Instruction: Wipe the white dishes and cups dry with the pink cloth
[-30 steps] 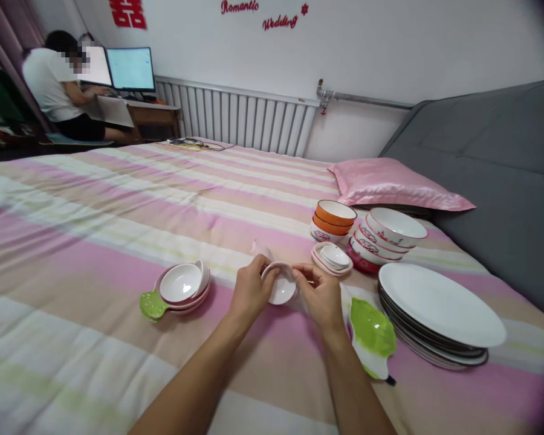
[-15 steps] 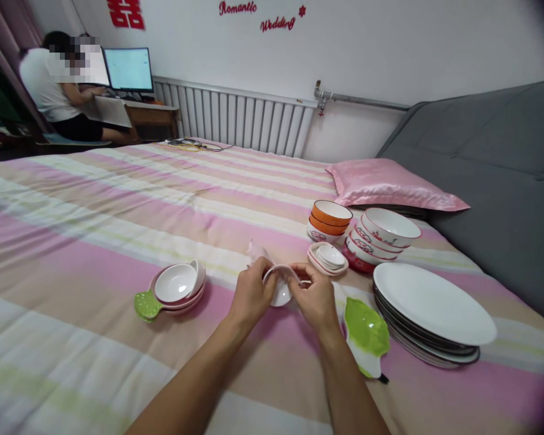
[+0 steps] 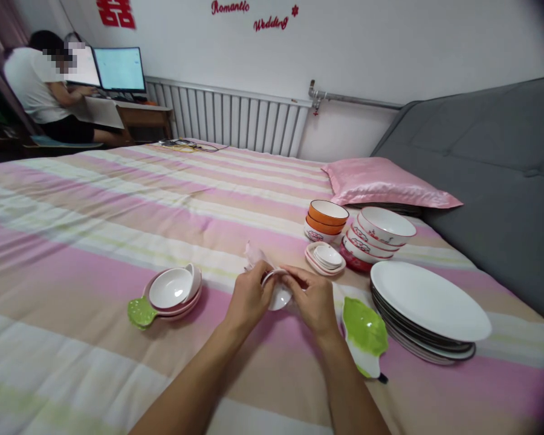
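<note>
Some sorted, seemingly: small dishes nested at left. Clamping one white saucer between left hand and right hand; more saucers far right, untouched.

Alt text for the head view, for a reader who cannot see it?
The left hand and right hand hold a small white dish together over a pink-striped bed. A green leaf dish, stacked white plates and bowls lie to the right; more small dishes sit left.

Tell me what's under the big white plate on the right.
More plates are stacked under the big white plate; only their dark rims show. Their count and faces are covered.
</note>
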Demonstrator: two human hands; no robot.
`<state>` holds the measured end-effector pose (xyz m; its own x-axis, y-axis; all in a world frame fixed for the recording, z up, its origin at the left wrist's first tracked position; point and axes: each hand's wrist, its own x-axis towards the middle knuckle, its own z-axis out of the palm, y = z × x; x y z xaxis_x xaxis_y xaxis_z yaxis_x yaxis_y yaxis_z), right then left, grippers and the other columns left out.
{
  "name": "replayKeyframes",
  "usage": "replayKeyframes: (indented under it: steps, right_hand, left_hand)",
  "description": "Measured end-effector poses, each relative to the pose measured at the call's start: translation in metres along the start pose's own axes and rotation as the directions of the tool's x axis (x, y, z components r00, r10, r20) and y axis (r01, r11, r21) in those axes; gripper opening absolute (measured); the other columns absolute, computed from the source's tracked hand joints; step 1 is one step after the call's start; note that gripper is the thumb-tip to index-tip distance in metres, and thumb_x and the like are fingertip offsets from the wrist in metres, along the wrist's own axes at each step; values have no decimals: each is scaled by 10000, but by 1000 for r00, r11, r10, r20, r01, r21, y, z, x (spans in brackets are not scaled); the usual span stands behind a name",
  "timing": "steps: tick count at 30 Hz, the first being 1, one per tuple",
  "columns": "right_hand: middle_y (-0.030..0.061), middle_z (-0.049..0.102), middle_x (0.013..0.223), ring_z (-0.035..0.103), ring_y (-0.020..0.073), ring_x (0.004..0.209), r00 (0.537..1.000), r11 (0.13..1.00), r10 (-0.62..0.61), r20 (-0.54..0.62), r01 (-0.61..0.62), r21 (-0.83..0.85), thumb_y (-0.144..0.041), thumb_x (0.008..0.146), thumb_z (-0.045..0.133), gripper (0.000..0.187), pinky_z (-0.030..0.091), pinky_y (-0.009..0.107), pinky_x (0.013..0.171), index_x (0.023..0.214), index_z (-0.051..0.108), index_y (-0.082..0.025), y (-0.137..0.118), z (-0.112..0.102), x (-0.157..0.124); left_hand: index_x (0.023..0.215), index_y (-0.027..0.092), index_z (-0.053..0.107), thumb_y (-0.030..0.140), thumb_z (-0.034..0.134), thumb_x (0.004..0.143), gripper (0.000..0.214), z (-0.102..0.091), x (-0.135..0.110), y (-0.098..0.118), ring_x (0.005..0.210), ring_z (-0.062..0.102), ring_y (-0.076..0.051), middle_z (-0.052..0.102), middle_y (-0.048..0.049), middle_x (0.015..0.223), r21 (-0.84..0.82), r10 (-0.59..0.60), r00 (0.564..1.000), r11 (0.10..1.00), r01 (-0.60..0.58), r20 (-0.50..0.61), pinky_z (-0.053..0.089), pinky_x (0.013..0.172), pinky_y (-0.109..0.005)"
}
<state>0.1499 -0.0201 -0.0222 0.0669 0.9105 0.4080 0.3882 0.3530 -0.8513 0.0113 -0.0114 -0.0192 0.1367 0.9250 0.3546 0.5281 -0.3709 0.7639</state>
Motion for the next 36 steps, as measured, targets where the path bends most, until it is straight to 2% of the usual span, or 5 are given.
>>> replayKeyframes:
  steps: [8,17,21,30,36]
  right_hand:
    - [39,710,887,649,180,769,997,999,-37,61,39,-29,-283,821,533,211,493,268,703,946,684,-204,1,0,1]
    - [62,672,901,619,198,802,959,910,-26,284,140,-391,-215,907,343,221,392,255,657,1004,542,-211,0,4,-7]
    - [60,670,928,614,192,839,949,913,-7,316,135,-385,-244,908,361,186,381,244,670,981,529,-216,11,7,-9]
    - [46,664,865,607,187,788,983,893,160,92,-104,-439,-210,886,347,224,366,241,651,1008,535,-194,34,32,-26]
    - [27,677,897,614,181,795,983,872,184,-22,-174,-457,-256,907,314,258,366,241,659,1046,529,-225,13,46,-66]
  left_hand:
    - [788,196,553,257,491,832,98,-2,1,0,678,597,-136,646,-3,728,-46,7,1000,999,-8,-12,404,615,-221]
    - [750,200,557,211,496,789,74,-3,4,-9,615,561,-147,616,8,650,42,3,994,999,-7,108,359,574,-237]
    - [702,201,549,217,521,753,60,-2,6,-16,594,522,-148,583,13,619,25,-21,991,1000,18,133,324,571,-245]
    - [619,165,534,272,582,664,126,21,5,-45,548,456,-127,499,30,544,-153,-115,983,979,137,144,286,510,-229]
    - [719,140,578,330,560,698,192,15,-36,-47,562,522,-127,583,8,603,-371,-90,984,918,141,152,378,520,-224]
